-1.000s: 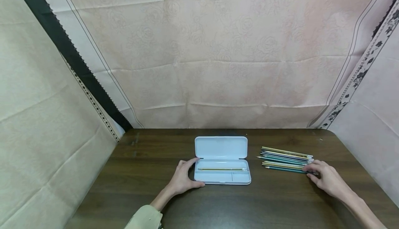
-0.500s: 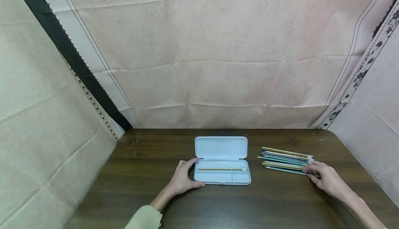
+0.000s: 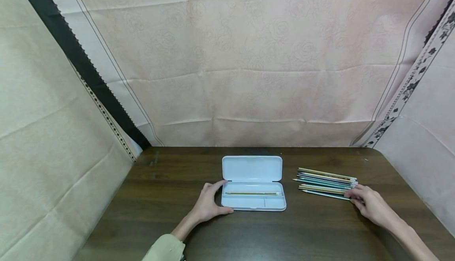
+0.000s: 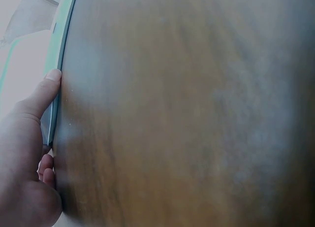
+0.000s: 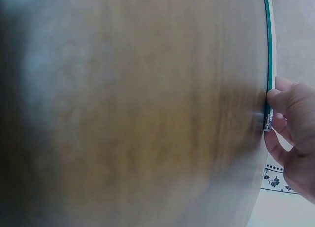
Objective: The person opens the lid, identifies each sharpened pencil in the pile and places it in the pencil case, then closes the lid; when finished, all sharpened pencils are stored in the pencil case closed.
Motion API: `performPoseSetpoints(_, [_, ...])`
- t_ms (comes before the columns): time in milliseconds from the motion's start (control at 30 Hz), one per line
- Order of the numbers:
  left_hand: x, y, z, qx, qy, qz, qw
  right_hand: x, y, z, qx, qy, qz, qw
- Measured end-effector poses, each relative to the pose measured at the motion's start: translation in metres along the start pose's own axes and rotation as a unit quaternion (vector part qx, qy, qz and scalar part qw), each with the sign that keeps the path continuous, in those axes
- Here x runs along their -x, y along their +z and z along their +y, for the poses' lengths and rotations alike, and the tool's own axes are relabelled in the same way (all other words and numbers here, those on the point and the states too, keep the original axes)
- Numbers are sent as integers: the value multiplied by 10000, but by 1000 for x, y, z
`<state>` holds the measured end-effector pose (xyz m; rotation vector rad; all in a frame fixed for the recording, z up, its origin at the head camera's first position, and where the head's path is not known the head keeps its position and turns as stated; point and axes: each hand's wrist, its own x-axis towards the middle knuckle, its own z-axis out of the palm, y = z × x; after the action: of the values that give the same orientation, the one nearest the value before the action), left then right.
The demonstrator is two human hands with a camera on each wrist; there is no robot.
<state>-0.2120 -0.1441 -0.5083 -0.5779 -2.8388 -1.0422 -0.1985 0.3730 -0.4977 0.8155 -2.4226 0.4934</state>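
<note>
A light blue pencil case (image 3: 252,168) lies with its lid raised in the head view, one pencil (image 3: 249,193) along its rear compartment. My left hand (image 3: 208,202) holds the case by its left end, thumb at the front edge and index finger near the hinge. In the left wrist view the thumb (image 4: 47,86) presses the case's rim (image 4: 61,35). To the right, several pencils (image 3: 325,178) lie side by side. My right hand (image 3: 371,205) pinches the end of the nearest, a green pencil (image 5: 269,49), by its silvery tip; some fingers are hidden behind it.
The dark wooden table (image 3: 256,233) runs back to a pale patterned cloth (image 3: 249,75) hanging behind it. Cloth also hangs along the left and right sides. The front compartment of the case has a small divider.
The near green pencil's end has shifted very slightly with the right hand's fingers. The left hand and the case have stayed in place.
</note>
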Motion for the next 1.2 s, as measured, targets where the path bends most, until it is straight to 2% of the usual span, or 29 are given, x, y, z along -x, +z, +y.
performPoseSetpoints(333, [-1,0,0,-7,-9,0,10000,-3,1,-5,-115,84,-49,9999])
performPoseSetpoints(700, [-1,1,-1,13,-1,50,10000,-13,3,-12,-281,-163,9,9995])
performPoseSetpoints(1000, [-1,1,-1,35,-1,32,10000,-21,6,-19,-273,-44,-52,9996])
performPoseSetpoints(1200, [0,1,-1,39,7,45,10000,-28,9,-24,-406,-143,-77,9990])
